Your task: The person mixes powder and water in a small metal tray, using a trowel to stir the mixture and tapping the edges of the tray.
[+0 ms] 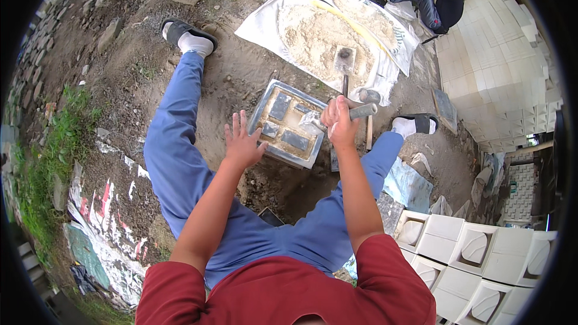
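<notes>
A metal-framed mould (257,108) sits low on the ground between my legs. Its tray of pale sandy material has dark rectangular blocks (280,106) set in it. My left hand (244,145) hovers by the mould's left side, fingers spread, holding nothing. At the mould's right side, my right hand (340,121) is closed round a thick grey tubular handle (363,111). A pale shape, blurred, lies just left of that fist; I cannot tell whether it joins the handle. Beyond the fist a small shovel (345,63) shows over the sand, its dark shaft running toward my hand.
Pale sand (307,30) lies heaped on white sacks (259,24) ahead. Another person (445,6) sits at the far right beside stacked pale blocks (481,66). More hollowed blocks (445,238) are stacked by my right side. Grass and torn sheeting (108,222) lie left.
</notes>
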`<state>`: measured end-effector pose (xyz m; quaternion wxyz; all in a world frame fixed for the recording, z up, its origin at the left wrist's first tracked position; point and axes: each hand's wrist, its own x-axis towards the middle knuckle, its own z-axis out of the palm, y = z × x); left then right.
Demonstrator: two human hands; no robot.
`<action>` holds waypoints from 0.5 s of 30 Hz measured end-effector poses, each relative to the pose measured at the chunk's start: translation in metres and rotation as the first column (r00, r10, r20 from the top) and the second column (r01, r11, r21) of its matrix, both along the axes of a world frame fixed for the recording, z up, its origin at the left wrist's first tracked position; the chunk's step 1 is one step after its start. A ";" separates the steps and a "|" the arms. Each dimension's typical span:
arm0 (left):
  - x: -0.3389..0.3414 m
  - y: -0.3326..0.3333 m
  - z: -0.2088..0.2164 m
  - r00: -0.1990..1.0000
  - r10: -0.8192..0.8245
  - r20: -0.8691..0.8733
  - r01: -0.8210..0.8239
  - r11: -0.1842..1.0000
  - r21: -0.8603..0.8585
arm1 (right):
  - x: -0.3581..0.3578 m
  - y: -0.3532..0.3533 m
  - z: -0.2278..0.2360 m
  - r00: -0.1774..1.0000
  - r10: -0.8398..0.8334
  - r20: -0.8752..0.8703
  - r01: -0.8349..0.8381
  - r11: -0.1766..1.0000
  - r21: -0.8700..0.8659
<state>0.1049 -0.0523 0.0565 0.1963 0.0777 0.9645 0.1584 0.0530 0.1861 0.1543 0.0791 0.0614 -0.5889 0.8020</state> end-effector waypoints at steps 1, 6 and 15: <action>-0.001 -0.002 -0.008 1.000 0.015 0.010 -0.015 1.000 0.004 | -0.003 -0.007 -0.005 1.000 0.015 0.010 -0.015 1.000 0.004; -0.020 0.008 -0.026 0.945 0.257 -0.203 -0.191 0.936 0.295 | -0.016 -0.018 -0.024 0.977 0.214 0.021 -0.215 0.975 0.062; -0.065 0.029 -0.074 0.898 0.422 -0.121 -0.313 0.810 0.497 | -0.033 -0.028 -0.060 0.991 0.129 0.021 -0.131 0.988 0.086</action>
